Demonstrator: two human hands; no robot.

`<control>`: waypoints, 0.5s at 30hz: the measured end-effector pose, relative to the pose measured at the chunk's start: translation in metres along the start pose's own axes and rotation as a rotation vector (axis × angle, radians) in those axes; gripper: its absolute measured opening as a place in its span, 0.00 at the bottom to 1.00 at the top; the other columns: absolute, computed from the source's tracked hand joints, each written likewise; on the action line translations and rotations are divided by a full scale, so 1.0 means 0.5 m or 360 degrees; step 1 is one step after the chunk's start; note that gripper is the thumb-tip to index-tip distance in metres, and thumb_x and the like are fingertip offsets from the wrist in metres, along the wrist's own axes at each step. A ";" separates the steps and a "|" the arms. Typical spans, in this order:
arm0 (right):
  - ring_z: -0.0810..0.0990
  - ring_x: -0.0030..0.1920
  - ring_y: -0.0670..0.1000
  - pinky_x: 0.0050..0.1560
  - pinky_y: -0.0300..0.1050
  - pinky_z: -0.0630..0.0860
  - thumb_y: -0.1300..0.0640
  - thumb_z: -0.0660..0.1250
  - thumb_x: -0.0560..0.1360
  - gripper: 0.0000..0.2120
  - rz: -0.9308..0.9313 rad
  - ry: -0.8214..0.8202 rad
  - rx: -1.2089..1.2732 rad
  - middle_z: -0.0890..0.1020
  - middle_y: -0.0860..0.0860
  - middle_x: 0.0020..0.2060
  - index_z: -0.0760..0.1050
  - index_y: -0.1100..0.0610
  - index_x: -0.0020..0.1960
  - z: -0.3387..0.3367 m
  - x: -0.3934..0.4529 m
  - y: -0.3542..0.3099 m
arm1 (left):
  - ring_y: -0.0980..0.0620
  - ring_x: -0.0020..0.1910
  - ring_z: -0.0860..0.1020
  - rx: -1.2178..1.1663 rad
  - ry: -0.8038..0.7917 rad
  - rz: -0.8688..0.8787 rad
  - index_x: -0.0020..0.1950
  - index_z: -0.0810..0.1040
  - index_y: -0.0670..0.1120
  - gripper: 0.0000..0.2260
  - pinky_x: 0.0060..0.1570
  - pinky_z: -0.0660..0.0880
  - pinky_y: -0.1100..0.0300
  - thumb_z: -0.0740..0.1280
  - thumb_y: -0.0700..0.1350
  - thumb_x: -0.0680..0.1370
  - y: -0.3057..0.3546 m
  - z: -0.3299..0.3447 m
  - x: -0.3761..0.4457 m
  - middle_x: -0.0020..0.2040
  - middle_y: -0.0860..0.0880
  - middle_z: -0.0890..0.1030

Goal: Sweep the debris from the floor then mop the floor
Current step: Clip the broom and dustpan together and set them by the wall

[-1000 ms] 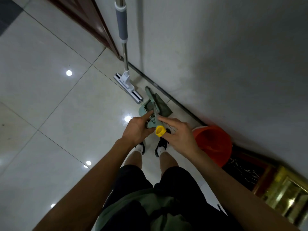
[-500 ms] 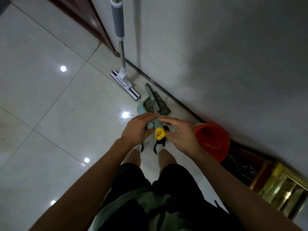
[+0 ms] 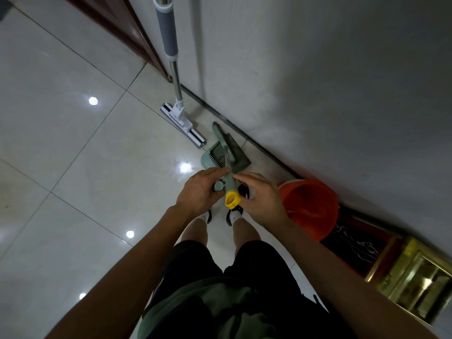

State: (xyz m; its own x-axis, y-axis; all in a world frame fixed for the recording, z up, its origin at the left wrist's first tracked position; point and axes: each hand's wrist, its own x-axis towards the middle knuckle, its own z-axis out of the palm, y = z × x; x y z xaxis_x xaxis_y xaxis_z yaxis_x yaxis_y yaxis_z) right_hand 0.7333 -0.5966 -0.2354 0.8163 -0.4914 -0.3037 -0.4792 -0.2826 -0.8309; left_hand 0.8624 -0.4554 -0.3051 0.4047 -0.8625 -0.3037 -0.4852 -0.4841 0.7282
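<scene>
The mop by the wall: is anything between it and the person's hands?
Yes. Both hands, left and right, are on the broom handle, and the dustpan stands on the floor just before the mop.

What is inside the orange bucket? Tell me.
The orange bucket by the wall shows only its orange inner wall and a glossy sheen low down, perhaps water. The right hand covers none of it; its bottom cannot be made out.

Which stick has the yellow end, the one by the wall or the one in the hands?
The green broom handle between the hands has the yellow cap. The mop leaning on the wall has a grey grip.
</scene>
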 end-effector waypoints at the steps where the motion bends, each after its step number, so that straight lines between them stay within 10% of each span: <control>1: 0.78 0.54 0.47 0.56 0.44 0.77 0.64 0.78 0.68 0.21 -0.0048 0.0023 -0.0049 0.82 0.51 0.53 0.81 0.63 0.60 0.000 -0.001 -0.001 | 0.45 0.57 0.79 0.0003 -0.0004 -0.0014 0.70 0.75 0.50 0.22 0.54 0.78 0.48 0.72 0.50 0.76 0.001 0.000 0.000 0.65 0.48 0.80; 15: 0.77 0.57 0.49 0.57 0.37 0.70 0.60 0.75 0.70 0.21 0.0030 -0.0089 -0.0070 0.79 0.47 0.54 0.80 0.60 0.63 -0.004 0.010 -0.012 | 0.46 0.60 0.76 -0.0016 -0.0132 0.0010 0.71 0.73 0.50 0.22 0.55 0.78 0.47 0.67 0.53 0.78 -0.015 -0.008 0.015 0.66 0.47 0.77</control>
State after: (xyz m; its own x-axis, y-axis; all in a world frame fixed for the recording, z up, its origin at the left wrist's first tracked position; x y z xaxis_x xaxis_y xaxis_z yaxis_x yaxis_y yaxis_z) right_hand 0.7397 -0.5993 -0.2310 0.8230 -0.4507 -0.3457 -0.5076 -0.3103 -0.8038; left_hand 0.8720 -0.4578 -0.3104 0.3360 -0.8748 -0.3489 -0.4797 -0.4778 0.7360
